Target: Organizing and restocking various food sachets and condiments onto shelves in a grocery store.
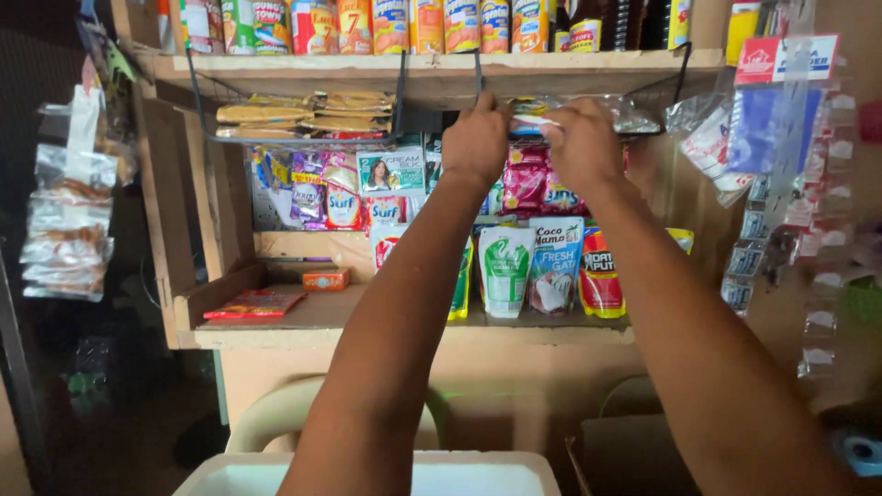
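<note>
Both my arms reach up to a black wire basket (pixel 657 92) hung under the top wooden shelf. My left hand (pixel 475 142) grips at the basket's left edge, fingers closed around clear plastic packets (pixel 537 118) lying in it. My right hand (pixel 583 142) pinches the same bundle of clear packets from the right. The packets have coloured contents and partly hide behind my knuckles. Strips of pink sachets (pixel 528 184) hang just below my hands.
A second wire basket (pixel 276 138) at left holds yellow flat packs. Cans (pixel 413 26) line the top shelf (pixel 303 66). Stand-up pouches (pixel 551 271) and small boxes sit on the lower shelf (pixel 367 332). Hanging bags flank both sides. A white plastic chair (pixel 276 413) stands below.
</note>
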